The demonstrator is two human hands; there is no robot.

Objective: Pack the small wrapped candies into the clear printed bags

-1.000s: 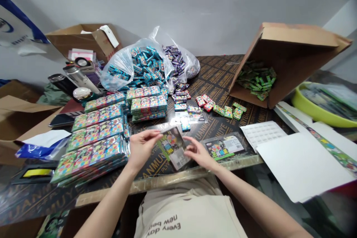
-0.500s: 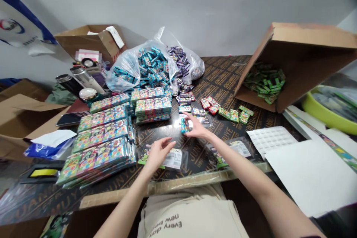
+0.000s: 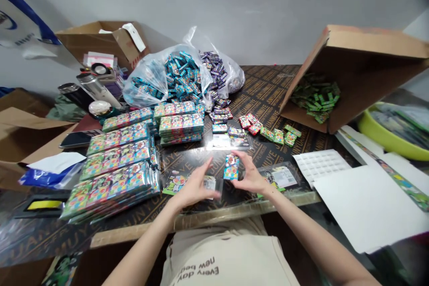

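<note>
Between the thumb and fingers of my right hand (image 3: 250,172) is a small blue printed box (image 3: 231,167), held upright above the dark table. My left hand (image 3: 197,183) has its thumb and fingers spread, with nothing between them, just left of that box. Under my left hand lies a clear printed plastic bag (image 3: 174,181), partly covered by it. A second printed bag (image 3: 284,176) lies beneath and beyond my right wrist. Farther back, a blue box (image 3: 220,128) and a purple box (image 3: 236,132) lie by another clear bag (image 3: 241,142).
Stacked multi-box packs (image 3: 117,170) stand at the left. Behind are plastic bags of blue boxes (image 3: 182,76) and purple boxes (image 3: 214,69). Red boxes (image 3: 251,123) and green boxes (image 3: 278,136) lie right of centre. A tilted carton (image 3: 362,67) holds green boxes; white sheets (image 3: 368,205) lie right.
My right hand has brought the blue box nearer to me and turned its broad face up into view. My left hand has shifted slightly nearer and its fingers have spread.
</note>
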